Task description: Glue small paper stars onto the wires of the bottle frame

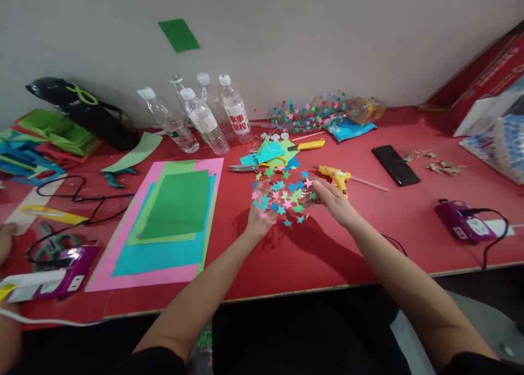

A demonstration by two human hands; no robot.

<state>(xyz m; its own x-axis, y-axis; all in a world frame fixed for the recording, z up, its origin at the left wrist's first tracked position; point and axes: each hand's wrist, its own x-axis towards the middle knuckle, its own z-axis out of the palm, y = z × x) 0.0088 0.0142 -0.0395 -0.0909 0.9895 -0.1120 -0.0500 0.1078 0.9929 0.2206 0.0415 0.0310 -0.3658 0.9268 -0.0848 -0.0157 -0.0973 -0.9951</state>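
A clear, rounded piece [282,195], which looks like part of a plastic bottle, is covered in pink, blue and green stars above the red table. My left hand [258,220] is wrapped around its left side, with some fingers hidden behind the stars. On its right edge, my right hand [329,199] pinches the rim between thumb and fingers. Just beyond lie scissors [245,168] with yellow handles and scraps of coloured paper [272,149]. A yellow glue gun [335,176] with a glue stick in it rests behind my right hand.
Stacked coloured paper [176,206] lies left, several bottles [207,125] behind it. A star-covered bottle [309,114], yellow cutter [310,145] and blue packet [352,129] are at the back. Right are a phone [396,165] and purple power strip [464,222]. Another person's hand [6,241] shows far left.
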